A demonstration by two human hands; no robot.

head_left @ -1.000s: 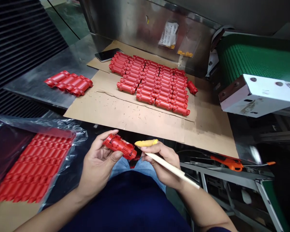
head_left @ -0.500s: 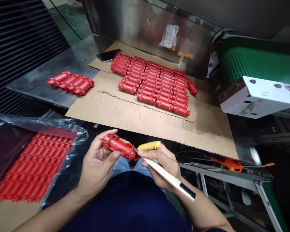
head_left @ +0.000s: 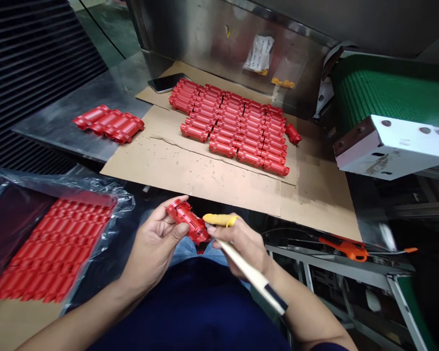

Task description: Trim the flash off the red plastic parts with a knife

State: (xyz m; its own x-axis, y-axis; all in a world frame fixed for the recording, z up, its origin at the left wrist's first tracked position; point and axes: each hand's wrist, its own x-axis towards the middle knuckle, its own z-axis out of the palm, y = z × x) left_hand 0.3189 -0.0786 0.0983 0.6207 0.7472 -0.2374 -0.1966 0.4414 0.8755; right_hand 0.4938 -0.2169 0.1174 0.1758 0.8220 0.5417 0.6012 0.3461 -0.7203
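Between the thumb and fingers of my left hand [head_left: 155, 241] is a red plastic part [head_left: 186, 219], ribbed and roughly cylindrical, tilted down to the right. My right hand [head_left: 243, 243] grips a knife [head_left: 247, 268] with a pale handle and a black end. The knife's tip is at the right end of the red part, and my fingers partly hide the blade. A yellow finger cot [head_left: 219, 220] covers my right index finger. Beyond my hands, rows of similar red parts [head_left: 237, 124] lie on a cardboard sheet [head_left: 168, 161].
Several red parts [head_left: 109, 123] lie on the metal table at left. A plastic-lined box [head_left: 89, 187] of red parts stands lower left. A phone [head_left: 169, 83] lies behind. A green conveyor [head_left: 391, 87] with a white bracket [head_left: 395, 146] juts in at right, above an orange-handled tool [head_left: 346, 249].
The red part has turned in my left hand, its right end now lower. My right hand has shifted slightly left, and the knife handle has swung a little down and left.
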